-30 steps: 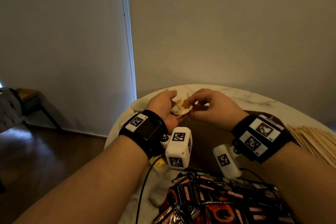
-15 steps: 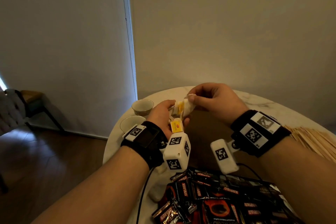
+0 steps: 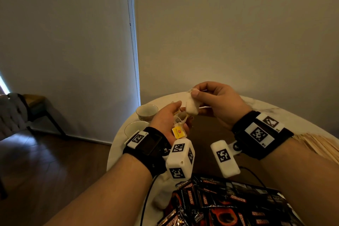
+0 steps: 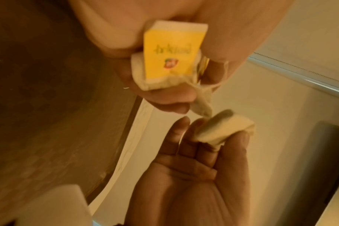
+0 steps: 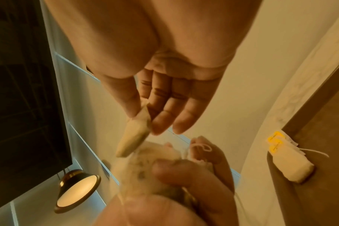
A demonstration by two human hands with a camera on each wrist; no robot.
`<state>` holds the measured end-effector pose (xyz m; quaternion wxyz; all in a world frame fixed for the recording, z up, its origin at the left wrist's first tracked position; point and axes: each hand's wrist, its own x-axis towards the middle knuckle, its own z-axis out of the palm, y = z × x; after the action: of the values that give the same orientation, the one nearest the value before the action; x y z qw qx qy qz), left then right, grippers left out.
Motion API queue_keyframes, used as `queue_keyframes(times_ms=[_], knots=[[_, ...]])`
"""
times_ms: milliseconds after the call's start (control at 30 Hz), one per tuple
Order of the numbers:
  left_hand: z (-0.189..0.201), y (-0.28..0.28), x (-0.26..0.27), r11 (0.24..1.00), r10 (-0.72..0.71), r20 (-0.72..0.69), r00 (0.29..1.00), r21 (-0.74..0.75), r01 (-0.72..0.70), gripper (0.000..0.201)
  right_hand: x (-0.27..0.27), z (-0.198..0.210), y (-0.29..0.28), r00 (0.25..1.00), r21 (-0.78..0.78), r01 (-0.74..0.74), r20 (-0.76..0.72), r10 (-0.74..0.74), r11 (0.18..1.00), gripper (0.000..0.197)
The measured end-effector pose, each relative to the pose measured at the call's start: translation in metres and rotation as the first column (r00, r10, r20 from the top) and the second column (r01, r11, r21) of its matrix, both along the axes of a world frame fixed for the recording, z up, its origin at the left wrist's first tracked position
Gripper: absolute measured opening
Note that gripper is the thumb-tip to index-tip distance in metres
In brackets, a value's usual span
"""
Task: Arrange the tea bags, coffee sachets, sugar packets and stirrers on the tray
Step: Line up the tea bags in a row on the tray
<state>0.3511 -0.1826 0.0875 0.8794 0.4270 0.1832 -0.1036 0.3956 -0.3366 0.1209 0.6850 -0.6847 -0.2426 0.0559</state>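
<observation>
Tea bags: right hand (image 3: 218, 102) pinches one (image 3: 191, 105); left hand (image 3: 170, 121) grips tangled bunch (image 3: 178, 130). Sachets (image 3: 220, 205), stirrers (image 3: 319, 143) unsorted, frame bottom and right.

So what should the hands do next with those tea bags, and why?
Probably keep drawing the right hand up and away until its tea bag comes free. The left hand holds a bunch with a yellow tag, and strings seem to join the two. Once free, it could go beside the bags lying on the tray.
</observation>
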Motion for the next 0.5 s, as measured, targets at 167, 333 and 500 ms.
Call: queue_keyframes(times_ms=[167,333,500], knots=[[-0.004,0.005,0.003,0.994,0.032,-0.029,0.999,0.101,-0.029,0.013,0.004,0.005,0.0,0.994,0.108,0.109,0.009,-0.111,0.988,0.01],[0.008,0.02,0.0,0.925,0.179,0.162,0.97,0.31,-0.222,0.015,0.009,0.01,-0.007,0.982,-0.051,0.169,0.099,-0.164,0.984,0.016],[0.024,0.028,-0.005,0.826,0.044,0.371,0.928,0.509,-0.243,0.02,0.008,0.009,0.004,0.99,-0.088,0.11,0.102,-0.101,0.99,0.03]])
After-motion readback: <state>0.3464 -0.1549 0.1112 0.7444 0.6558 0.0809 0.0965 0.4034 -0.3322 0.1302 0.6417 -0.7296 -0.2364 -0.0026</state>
